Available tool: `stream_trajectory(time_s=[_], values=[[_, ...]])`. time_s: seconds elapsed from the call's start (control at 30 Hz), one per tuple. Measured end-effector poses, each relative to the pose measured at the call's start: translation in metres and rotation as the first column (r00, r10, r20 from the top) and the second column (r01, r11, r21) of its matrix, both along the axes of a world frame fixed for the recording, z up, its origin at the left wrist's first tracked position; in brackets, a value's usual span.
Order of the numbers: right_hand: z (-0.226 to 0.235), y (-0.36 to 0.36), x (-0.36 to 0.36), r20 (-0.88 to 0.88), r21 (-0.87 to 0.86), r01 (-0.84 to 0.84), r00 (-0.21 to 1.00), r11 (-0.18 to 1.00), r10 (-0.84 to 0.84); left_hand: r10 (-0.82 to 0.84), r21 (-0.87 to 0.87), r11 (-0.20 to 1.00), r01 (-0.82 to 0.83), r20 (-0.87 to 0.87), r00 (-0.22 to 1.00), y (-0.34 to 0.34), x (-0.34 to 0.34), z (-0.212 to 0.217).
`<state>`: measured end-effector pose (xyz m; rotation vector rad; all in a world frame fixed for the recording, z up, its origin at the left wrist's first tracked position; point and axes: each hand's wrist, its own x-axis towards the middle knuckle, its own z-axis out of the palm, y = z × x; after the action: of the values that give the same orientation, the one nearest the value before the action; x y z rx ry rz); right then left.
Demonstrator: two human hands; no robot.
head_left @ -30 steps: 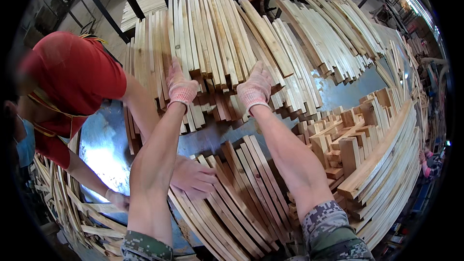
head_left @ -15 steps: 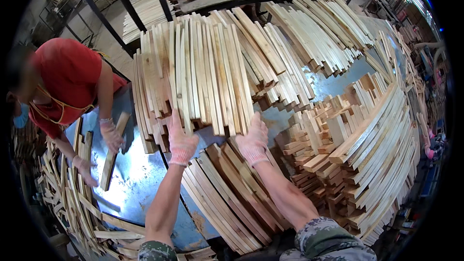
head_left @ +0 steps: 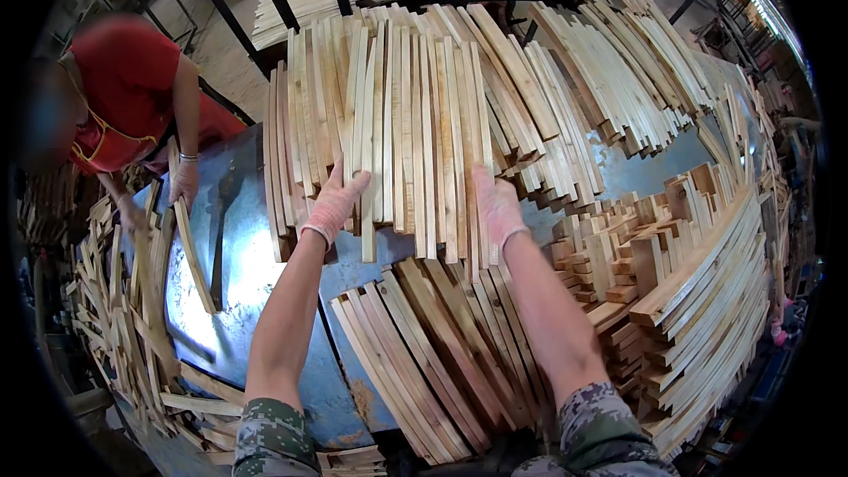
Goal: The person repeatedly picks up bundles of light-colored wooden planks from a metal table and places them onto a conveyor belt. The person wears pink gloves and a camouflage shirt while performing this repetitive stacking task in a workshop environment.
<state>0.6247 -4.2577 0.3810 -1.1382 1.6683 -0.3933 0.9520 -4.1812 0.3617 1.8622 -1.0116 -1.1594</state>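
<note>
A row of pale wooden strips (head_left: 415, 137) lies side by side on top of others in front of me, their near ends uneven. My left hand (head_left: 334, 200), in a pale glove, grips the left part of the row, its thumb spread over the strips. At the right side of the row, my right hand (head_left: 497, 205), gloved too, presses along the outermost strip with its fingers pointing away from me. Together the hands clasp the row between them; some fingertips are hidden against the wood. Nearer to me, below the row, lies another bundle of wooden strips (head_left: 424, 358).
Stacked wooden pieces (head_left: 698, 300) rise at the right, with more strips (head_left: 632, 79) behind. A blue metal tabletop (head_left: 238, 238) shows at the left. There a person in red (head_left: 141, 97) handles a strip (head_left: 194, 252) beside a loose heap of strips (head_left: 132, 336).
My hands have moved farther forward along the sides of the row. One strip near my left hand now juts out toward me. The co-worker's hands have shifted with their strip.
</note>
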Motion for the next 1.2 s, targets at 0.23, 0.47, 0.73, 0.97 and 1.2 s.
stream_trajectory(time_s=[0.23, 0.47, 0.73, 0.97, 1.2], values=[[0.002, -0.007, 0.004, 0.238, 0.015, 0.085, 0.967, 0.996, -0.086, 0.141, -0.030, 0.986, -0.163, -0.366, 0.920, -0.001, -0.010, 0.013], [0.039, 0.074, 0.009, 0.207, 0.067, 0.182, 0.959, 0.981, -0.192, 0.105, 0.000, 0.994, -0.110, -0.298, 0.949, 0.065, -0.016, 0.073], [0.066, 0.192, -0.022, 0.454, 0.236, 0.029, 0.880, 0.971, -0.137, 0.126, 0.006, 0.992, -0.126, -0.145, 0.981, 0.194, -0.048, 0.134], [0.085, 0.285, -0.044, 0.608, 0.176, -0.150, 0.794, 0.973, 0.012, 0.259, -0.110, 0.952, -0.286, -0.206, 0.943, 0.330, -0.088, 0.170], [0.124, 0.375, -0.020, 0.737, 0.060, -0.332, 0.651, 0.941, 0.183, 0.508, -0.218, 0.797, -0.564, -0.264, 0.820, 0.488, -0.125, 0.218]])
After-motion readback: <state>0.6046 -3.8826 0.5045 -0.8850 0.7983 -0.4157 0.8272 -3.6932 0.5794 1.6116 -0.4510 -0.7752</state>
